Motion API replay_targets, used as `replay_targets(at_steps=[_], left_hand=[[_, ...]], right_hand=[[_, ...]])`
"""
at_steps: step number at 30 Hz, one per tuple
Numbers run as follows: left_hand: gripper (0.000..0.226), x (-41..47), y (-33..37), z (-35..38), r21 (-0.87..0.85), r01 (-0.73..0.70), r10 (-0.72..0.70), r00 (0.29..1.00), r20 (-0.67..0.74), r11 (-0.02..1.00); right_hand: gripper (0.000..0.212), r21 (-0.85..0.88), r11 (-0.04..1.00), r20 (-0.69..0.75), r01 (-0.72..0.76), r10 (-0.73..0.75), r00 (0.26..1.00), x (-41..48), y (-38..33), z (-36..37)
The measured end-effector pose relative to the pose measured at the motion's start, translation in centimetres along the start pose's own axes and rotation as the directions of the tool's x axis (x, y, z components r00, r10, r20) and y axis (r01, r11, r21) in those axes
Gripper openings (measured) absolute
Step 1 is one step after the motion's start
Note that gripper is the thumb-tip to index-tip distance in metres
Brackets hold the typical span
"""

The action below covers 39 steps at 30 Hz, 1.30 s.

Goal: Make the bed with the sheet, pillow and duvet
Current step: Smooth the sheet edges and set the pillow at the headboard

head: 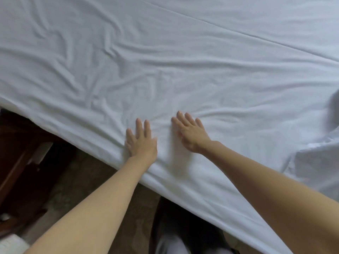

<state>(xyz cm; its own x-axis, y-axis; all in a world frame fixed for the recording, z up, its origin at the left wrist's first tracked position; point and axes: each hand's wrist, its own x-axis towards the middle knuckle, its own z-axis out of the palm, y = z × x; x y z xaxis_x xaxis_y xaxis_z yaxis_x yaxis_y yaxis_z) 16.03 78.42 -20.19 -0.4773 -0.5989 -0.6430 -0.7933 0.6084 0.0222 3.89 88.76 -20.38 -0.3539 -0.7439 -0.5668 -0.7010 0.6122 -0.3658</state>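
Bed [185, 186]: wrinkled white sheet [165, 70] covers the top and hangs over the near edge. Bunched white fabric [315, 162] at right edge.

blurred grey shape [333, 109] (right edge)

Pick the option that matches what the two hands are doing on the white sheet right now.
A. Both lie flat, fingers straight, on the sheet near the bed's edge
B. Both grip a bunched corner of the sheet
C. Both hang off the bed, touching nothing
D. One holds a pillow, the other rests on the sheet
A: the left hand and right hand both rest palm-down with straight fingers on the wrinkled sheet, close to the near edge, with nothing gripped.
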Motion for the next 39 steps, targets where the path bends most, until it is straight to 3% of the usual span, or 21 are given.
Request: replay_targets(at_steps=[2,6,11,14,18,30,35,39], left_hand=[[0.064,-1.2,-0.7,0.0,0.007,0.111,-0.112,0.993,0.043,0.994],[0.030,-2.8,-2.9,-3.1,0.004,0.216,-0.216,0.973,0.079,0.976],[0.021,-1.8,-4.5,-7.9,-0.013,0.171,-0.171,0.985,0.022,0.985],[0.024,0.7,-4.8,-10.1,-0.072,0.139,-0.139,0.990,-0.003,0.988],[0.028,5.1,-6.2,-12.2,-0.047,0.031,-0.031,0.999,-0.009,0.998],[0.065,23.8,-11.7,-22.6,0.190,-0.277,0.309,0.936,-0.169,0.942],[0.058,30.9,-10.3,-26.0,0.230,-0.415,0.465,0.851,-0.244,0.880],[0.051,34.6,-9.2,-26.7,0.295,-0.527,0.597,0.763,-0.247,0.797]], right_hand=[[0.049,0.086,0.987,0.072,0.132,-0.139,0.988,-0.3,-1.9,0.4],[0.037,0.345,0.938,0.080,0.020,-0.051,0.996,-1.1,-4.6,-1.4],[0.037,0.325,0.946,-0.014,-0.013,0.019,1.000,-0.8,-5.3,-4.5],[0.047,0.255,0.967,-0.013,-0.012,0.016,1.000,1.0,-5.7,-5.5],[0.060,0.248,0.969,-0.069,-0.012,0.030,0.997,4.9,-7.7,-6.0],[0.055,0.089,0.989,-0.293,-0.115,0.137,0.946,23.0,-13.4,-10.5],[0.053,0.047,0.978,-0.427,-0.203,0.203,0.881,28.5,-11.9,-13.1],[0.050,0.017,0.978,-0.395,-0.207,0.197,0.897,30.9,-10.5,-13.5]])
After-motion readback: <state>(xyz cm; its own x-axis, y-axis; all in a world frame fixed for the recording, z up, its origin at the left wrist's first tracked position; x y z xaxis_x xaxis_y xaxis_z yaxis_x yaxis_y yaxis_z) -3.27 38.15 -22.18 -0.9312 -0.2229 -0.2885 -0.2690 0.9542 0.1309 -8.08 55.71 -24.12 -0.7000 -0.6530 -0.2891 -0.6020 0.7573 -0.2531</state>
